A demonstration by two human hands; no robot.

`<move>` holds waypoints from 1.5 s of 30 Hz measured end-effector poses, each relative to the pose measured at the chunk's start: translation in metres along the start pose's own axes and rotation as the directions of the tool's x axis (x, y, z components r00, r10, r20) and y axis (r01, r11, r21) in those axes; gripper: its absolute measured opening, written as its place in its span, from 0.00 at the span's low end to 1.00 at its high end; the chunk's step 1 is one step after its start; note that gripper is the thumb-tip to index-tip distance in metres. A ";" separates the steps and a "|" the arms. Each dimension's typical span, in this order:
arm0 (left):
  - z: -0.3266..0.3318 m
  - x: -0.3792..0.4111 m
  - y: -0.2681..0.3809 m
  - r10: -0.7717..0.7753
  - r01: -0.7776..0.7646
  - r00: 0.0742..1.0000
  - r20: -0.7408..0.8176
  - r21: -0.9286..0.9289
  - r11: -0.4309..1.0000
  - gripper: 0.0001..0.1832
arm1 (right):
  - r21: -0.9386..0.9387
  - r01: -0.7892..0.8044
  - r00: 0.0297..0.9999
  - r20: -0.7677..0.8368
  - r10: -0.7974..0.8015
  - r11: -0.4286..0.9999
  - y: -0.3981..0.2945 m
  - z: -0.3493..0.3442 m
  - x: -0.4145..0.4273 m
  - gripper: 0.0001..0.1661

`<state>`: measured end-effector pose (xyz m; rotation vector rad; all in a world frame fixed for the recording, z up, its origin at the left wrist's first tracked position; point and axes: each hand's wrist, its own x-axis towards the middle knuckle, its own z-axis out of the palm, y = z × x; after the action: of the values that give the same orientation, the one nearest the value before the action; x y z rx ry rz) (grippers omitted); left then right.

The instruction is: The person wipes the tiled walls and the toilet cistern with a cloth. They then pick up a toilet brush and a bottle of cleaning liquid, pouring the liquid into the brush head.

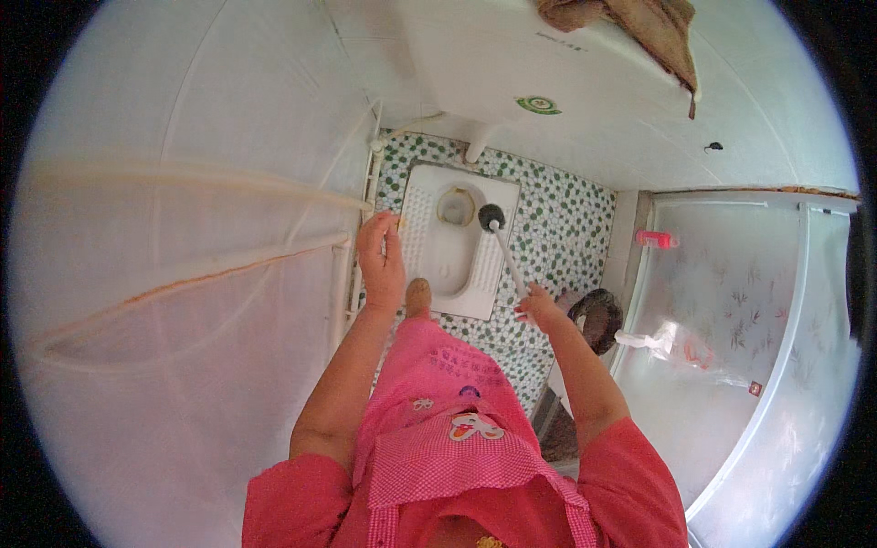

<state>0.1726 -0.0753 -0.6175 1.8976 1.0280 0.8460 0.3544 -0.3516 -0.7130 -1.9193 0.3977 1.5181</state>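
Below me a white ceramic squat toilet (449, 294) is set in the floor, with a round drain hole at its far end. My right hand (540, 308) grips the white handle of a toilet brush (510, 259). The brush's dark round head appears over the right side of the toilet, near the ribbed footrest; whether it touches is unclear. My left hand (381, 257) hangs over the toilet's left edge, fingers loosely bent and thumb slightly apart, with nothing visible in it. One of my shoes (418, 296) shows at the toilet's near left corner.
Pipes (375, 164) run along the left wall. A white cistern (473, 61) with a brown cloth (651, 41) over it is ahead. At right are a dark round-rimmed container (606, 322), a frosted door (726, 294), a pink bottle (656, 239) and a plastic bag (675, 346). Pebble-pattern flooring (562, 219) surrounds the toilet.
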 end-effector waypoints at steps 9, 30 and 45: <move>0.057 -0.114 -0.054 -0.224 0.273 0.949 0.222 -0.218 0.937 0.11 | -0.229 0.243 0.969 0.112 -0.222 0.943 0.094 0.038 0.100 0.22; 0.117 -0.278 -0.069 -0.550 0.724 0.599 0.583 -0.099 0.683 0.18 | -0.016 0.472 0.881 0.056 -0.470 0.882 0.239 0.033 0.099 0.27; 0.191 -0.236 -0.023 -0.629 0.889 0.457 0.629 -0.319 0.328 0.17 | 0.414 0.531 0.760 0.154 -0.632 0.739 0.146 0.002 -0.040 0.23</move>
<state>0.2176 -0.3372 -0.7668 0.7170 1.0560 0.1126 0.2543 -0.4647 -0.7194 -1.3316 -0.0831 1.1658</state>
